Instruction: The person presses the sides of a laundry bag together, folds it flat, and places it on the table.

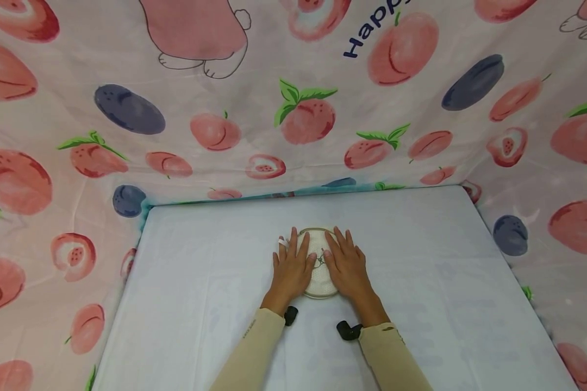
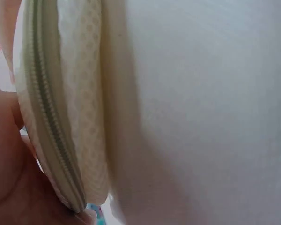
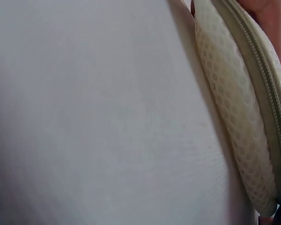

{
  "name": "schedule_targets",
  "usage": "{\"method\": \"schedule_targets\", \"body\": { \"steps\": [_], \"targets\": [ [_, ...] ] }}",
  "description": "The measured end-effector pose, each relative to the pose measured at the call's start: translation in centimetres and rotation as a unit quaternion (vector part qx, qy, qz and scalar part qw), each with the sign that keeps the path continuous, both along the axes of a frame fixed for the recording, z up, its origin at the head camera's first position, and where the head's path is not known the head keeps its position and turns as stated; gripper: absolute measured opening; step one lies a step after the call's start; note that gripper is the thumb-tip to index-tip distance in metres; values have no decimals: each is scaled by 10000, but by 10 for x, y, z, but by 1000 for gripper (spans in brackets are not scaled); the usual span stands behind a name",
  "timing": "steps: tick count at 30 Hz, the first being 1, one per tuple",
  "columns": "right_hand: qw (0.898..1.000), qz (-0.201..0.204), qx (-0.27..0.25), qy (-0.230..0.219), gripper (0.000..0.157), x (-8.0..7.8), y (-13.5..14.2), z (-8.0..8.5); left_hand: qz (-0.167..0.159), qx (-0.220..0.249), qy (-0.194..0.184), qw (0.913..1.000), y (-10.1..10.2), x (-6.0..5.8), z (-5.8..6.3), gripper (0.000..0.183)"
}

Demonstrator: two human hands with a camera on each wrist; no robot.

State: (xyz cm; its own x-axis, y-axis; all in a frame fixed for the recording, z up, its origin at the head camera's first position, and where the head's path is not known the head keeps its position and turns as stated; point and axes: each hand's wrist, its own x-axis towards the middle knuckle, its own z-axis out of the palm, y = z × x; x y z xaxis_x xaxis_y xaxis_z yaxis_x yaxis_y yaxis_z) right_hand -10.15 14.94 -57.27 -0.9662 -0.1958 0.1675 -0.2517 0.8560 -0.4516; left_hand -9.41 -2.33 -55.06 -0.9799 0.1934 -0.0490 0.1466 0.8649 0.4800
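A round, cream mesh zip pouch (image 1: 321, 283) lies on the white table, with a small dark line drawing on its top. My left hand (image 1: 292, 272) rests on its left side, fingers straight and a white band round one of them. On the opposite side my right hand (image 1: 349, 271) lies over the pouch with its fingers extended. Both thumbs point inward near the drawing. A closed zipper (image 2: 49, 103) runs along the pouch's edge in the left wrist view. From the right wrist, the honeycomb mesh side (image 3: 229, 103) shows close to the table surface.
The white table (image 1: 200, 271) spreads out around the pouch. Fruit-print fabric (image 1: 269, 136) hangs behind it and at both sides. Small black devices (image 1: 348, 330) sit at the wrists, by the beige sleeves (image 1: 251, 347).
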Motion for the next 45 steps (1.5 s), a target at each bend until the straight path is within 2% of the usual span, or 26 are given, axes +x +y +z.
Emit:
{"method": "schedule_targets", "body": {
  "steps": [9, 19, 26, 45],
  "targets": [
    [10000, -25, -1, -10, 52, 0, 0, -7, -85, 27, -175, 9998, -1, 0, 0, 58],
    [9998, -116, 149, -119, 52, 1, -1, -8, -154, 30, -492, 9987, -1, -4, -10, 58],
    [9998, -85, 143, -136, 51, 1, -1, -10, -147, -58, -429, 9990, -1, -5, -16, 59],
    [9990, -198, 384, -105, 53, 5, -3, -12, -150, -217, -469, 9986, -1, -1, -13, 58]
  ]
}}
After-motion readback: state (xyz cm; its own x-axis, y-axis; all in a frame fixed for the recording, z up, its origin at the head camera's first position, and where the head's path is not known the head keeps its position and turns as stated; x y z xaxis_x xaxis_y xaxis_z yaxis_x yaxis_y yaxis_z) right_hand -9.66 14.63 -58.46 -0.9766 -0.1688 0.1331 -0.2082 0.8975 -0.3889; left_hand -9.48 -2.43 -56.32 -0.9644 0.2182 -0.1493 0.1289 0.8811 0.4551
